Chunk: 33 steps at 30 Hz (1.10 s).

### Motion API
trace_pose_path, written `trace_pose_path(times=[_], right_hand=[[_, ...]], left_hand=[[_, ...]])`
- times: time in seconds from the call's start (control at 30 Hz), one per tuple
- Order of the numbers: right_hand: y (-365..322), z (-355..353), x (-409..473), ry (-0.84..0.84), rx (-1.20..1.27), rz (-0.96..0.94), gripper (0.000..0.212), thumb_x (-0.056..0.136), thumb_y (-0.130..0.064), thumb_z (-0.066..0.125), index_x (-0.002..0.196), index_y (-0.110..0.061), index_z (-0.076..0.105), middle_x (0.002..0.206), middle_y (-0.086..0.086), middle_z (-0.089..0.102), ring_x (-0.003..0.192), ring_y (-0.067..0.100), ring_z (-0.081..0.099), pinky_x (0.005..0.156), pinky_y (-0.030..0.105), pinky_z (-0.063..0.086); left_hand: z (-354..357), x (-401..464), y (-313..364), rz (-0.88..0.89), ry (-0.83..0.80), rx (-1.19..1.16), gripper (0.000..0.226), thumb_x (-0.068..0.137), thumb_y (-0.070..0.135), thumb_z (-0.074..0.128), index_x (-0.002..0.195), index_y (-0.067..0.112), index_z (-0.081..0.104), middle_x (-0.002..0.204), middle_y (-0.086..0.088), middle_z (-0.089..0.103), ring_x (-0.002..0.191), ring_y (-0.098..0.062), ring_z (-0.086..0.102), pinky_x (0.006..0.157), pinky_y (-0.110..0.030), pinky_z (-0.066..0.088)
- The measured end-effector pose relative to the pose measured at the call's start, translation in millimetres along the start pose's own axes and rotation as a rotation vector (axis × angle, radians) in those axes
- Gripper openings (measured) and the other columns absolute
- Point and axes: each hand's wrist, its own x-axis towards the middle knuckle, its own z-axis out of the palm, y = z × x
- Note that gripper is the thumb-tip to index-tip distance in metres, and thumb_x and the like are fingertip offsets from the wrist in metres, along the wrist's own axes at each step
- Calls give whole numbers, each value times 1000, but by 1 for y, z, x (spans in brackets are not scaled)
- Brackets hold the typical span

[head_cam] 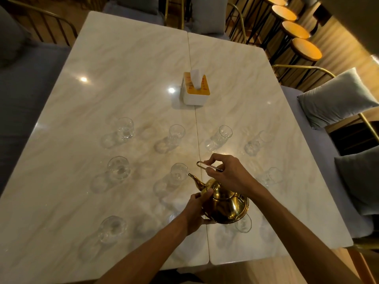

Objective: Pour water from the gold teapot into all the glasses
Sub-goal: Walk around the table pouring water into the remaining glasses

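Tissue box [196, 89] on marble table [123, 78]; round stools [306, 49] beyond; grey cushions [336, 97].

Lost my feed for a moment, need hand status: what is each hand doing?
Left hand: closed on the gold teapot, at its body below the spout.
Right hand: closed on the teapot's wire handle.

A single head-worn wide-angle camera looks forward and steeply down from the near edge of the marble table [127, 64], close above it. Its field reaches across to the far chairs [207, 15], whose detail seems blurred and bent by lens distortion.
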Motion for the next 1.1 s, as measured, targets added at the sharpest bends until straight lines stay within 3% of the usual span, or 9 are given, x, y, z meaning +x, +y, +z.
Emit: trace_pose_path(times=[0.13,0.3,0.4,0.6,0.8,0.93,1.1], right_hand=[[-1,0,2,-11,-12,0,17,94,-22,69,111,-18,68,99,-6,60,62,0,50,59,16,37],[-3,-2,3,-21,-20,-2,15,95,-21,69,110,-19,68,79,-16,54,54,-2,48,53,10,36],[-4,-1,3,-20,-24,1,15,95,-21,69,109,-19,68,76,-17,55,53,-2,48,54,11,36],[-5,0,6,-21,-36,9,16,93,-23,71,108,-22,69,97,0,68,82,9,65,66,24,48],[-6,-1,4,-30,-48,6,17,94,-21,70,111,-19,68,94,-2,66,65,3,56,61,20,43],[-8,-1,1,-27,-64,-5,18,94,-21,69,112,-18,69,98,-3,64,72,5,60,64,22,45],[-10,-3,-4,-12,-63,8,18,95,-21,69,112,-18,69,91,-7,60,64,2,53,60,20,42]], left_hand=[[1,-3,0,6,-12,-22,90,68,63,77,142,20,47,136,-7,58,122,-31,54,75,-43,60],[4,-9,1,26,-55,-16,72,79,57,66,137,17,54,130,-6,63,122,-30,55,82,-46,58],[4,-9,2,36,-61,-12,71,79,58,66,137,18,56,131,-6,63,123,-32,54,83,-46,58],[5,-11,2,44,-71,-18,67,82,56,67,135,16,57,128,-8,64,123,-33,54,96,-55,53],[6,-13,1,46,-95,-10,72,78,58,67,136,17,57,134,-8,62,127,-34,52,101,-58,50],[7,-13,1,31,-98,-6,84,70,62,72,139,20,53,138,-8,57,130,-35,49,100,-57,51],[9,-17,2,40,-107,12,73,77,60,67,137,20,55,136,-7,59,127,-34,51,99,-56,52]])
